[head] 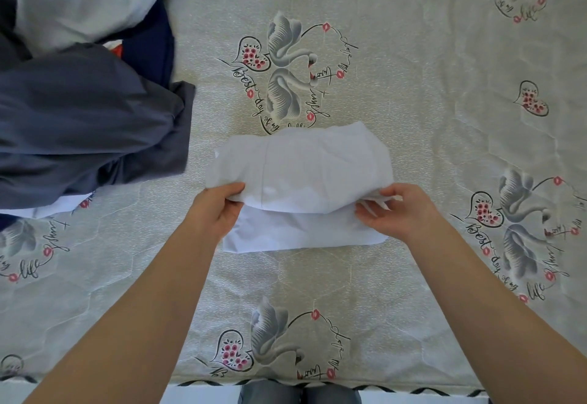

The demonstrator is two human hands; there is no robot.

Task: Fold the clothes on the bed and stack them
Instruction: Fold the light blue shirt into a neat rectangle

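Observation:
A white garment (298, 174) lies partly folded in the middle of the bed (413, 86). Its upper layer is doubled toward me over a flat lower layer. My left hand (216, 209) grips the left edge of the upper layer, thumb on top. My right hand (397, 209) pinches the right edge of that same layer between thumb and fingers. Both forearms reach in from the bottom of the view.
A heap of unfolded clothes sits at the left: a slate-grey garment (82, 124), a navy one (152, 44) and a pale blue one (79, 0). The bed's near edge (286, 384) runs along the bottom, with my legs below it. Swan-print bedspread lies to the right.

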